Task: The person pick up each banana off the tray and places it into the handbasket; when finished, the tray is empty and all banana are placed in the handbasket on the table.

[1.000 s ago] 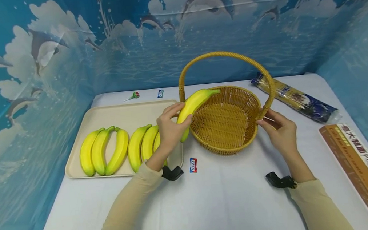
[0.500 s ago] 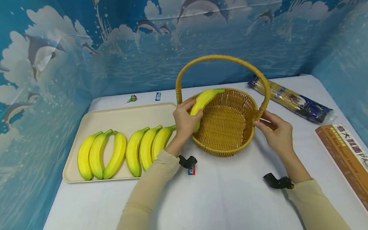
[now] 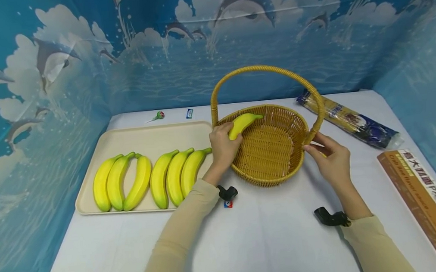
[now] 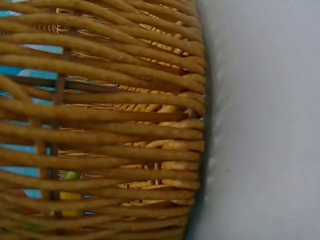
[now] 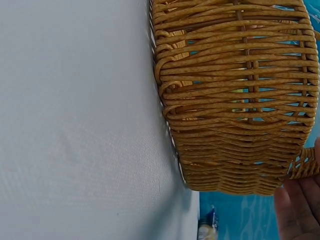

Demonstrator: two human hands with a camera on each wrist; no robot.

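Note:
A woven yellow basket (image 3: pixel 283 171) with a tall arched handle (image 3: pixel 262 69) stands on the white table. My left hand (image 3: pixel 224 146) grips a yellow banana (image 3: pixel 242 123) and holds it over the basket's left rim, tip pointing inward. My right hand (image 3: pixel 330 156) rests against the basket's right side where the handle joins; its fingers look relaxed. Both wrist views show the basket wall (image 4: pixel 100 130) (image 5: pixel 235 95) close up. The right wrist view catches fingertips (image 5: pixel 295 210) at its lower right corner.
A beige tray (image 3: pixel 140 136) left of the basket holds several bananas (image 3: pixel 155 178). A pasta bag (image 3: pixel 350 120) and a long pasta box (image 3: pixel 428 204) lie at the right. A lollipop (image 3: pixel 158 115) and small wrappers (image 3: pixel 189 113) lie near the back; another wrapper (image 3: pixel 228 204) is under my left wrist.
My left hand has carried the banana rightward and down, from beside the basket's rim to over it. The right hand stayed at the basket's side.

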